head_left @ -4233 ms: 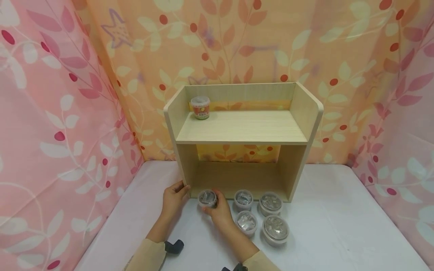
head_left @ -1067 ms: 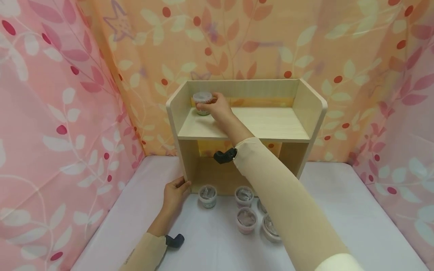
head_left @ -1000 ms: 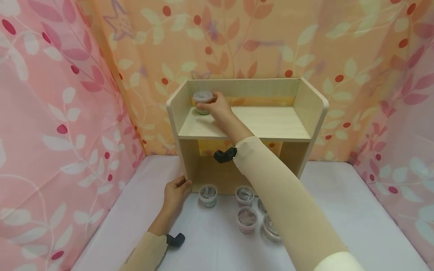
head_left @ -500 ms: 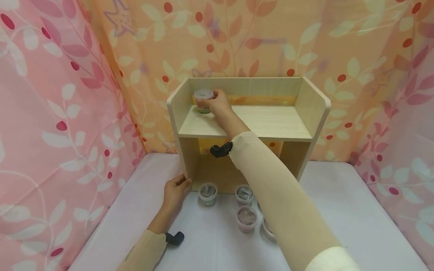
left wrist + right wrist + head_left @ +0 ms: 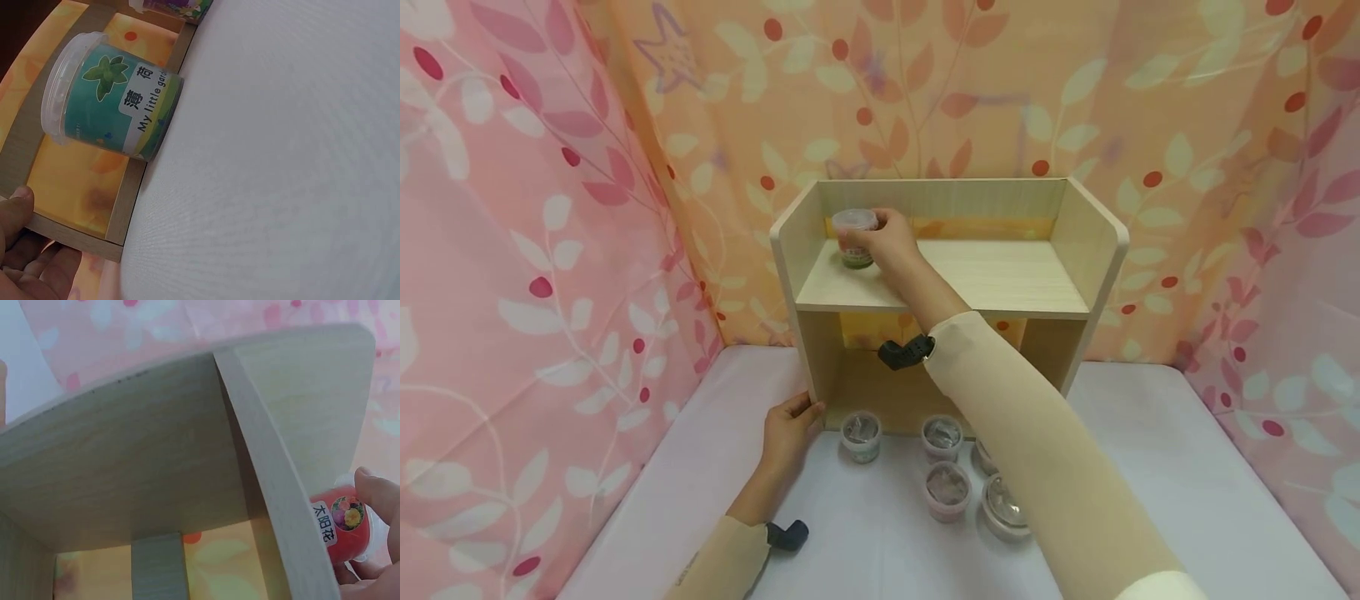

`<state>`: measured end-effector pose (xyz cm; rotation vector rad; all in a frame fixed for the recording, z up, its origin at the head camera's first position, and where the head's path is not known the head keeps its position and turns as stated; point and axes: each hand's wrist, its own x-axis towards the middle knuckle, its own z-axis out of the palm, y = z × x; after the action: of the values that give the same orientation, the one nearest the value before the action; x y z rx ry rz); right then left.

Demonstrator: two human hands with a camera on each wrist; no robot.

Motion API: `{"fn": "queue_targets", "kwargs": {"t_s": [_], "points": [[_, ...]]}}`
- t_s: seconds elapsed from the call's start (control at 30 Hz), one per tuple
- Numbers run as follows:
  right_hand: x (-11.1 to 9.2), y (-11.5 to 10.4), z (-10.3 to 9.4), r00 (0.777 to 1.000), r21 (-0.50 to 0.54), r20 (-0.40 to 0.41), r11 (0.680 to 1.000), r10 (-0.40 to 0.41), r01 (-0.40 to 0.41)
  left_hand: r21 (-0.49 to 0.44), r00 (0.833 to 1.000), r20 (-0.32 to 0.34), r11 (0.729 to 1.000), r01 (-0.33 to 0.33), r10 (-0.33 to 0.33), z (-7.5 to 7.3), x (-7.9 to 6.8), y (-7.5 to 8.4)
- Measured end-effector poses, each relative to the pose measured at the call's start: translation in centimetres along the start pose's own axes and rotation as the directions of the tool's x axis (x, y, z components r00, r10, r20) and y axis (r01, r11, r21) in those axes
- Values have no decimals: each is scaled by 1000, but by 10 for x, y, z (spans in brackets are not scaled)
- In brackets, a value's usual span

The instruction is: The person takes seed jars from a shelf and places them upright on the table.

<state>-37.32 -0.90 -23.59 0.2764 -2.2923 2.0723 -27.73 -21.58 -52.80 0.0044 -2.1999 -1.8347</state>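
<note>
A small plastic cup with a clear lid and red flower label [image 5: 857, 247] is at the left of the upper board of a pale wooden shelf [image 5: 970, 279]. My right hand [image 5: 891, 246] grips it from the right, thumb and fingers round its sides, as the right wrist view also shows at the hand [image 5: 378, 531]. My left hand [image 5: 786, 433] pinches the lower front edge of the shelf's left side panel. Just right of that hand, a lidded cup with a teal mint label [image 5: 115, 97] stands upright on the table before the shelf.
Two small lidded cups, the rear one [image 5: 942, 437] and the front one [image 5: 947, 492], stand right of the teal cup. Wider tubs [image 5: 1003, 508] beside them are partly hidden by my right sleeve [image 5: 1037, 433]. A patterned curtain [image 5: 940, 83] hangs behind the shelf.
My right hand has left the teal cup at the table front and gone up to the red-labelled cup. Lately that cup has shifted slightly frontward in its grip. The left hand stays put.
</note>
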Motion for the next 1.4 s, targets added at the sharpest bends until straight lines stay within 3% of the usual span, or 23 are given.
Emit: {"fn": "queue_targets", "kwargs": {"t_s": [0.53, 0.83, 1.2, 1.3, 1.4], "points": [[-58, -6, -4, 995, 32, 9, 994, -103, 102, -39, 1000, 12, 999, 21, -21, -3, 3, 4], [-101, -5, -9, 990, 189, 33, 973, -138, 130, -12, 1000, 23, 1000, -8, 9, -2, 4, 2], [-152, 23, -10, 987, 266, 96, 959, -130, 101, -13, 1000, 12, 1000, -13, 13, -2, 2, 2], [-161, 33, -11, 989, 245, 102, 967, -103, 76, 11, 1000, 23, 1000, 0, 0, -3, -2, 15], [-171, 44, -10, 992, 202, 92, 977, -89, 69, 24, 1000, 27, 1000, 2, -2, -2, -3, 16]]}}
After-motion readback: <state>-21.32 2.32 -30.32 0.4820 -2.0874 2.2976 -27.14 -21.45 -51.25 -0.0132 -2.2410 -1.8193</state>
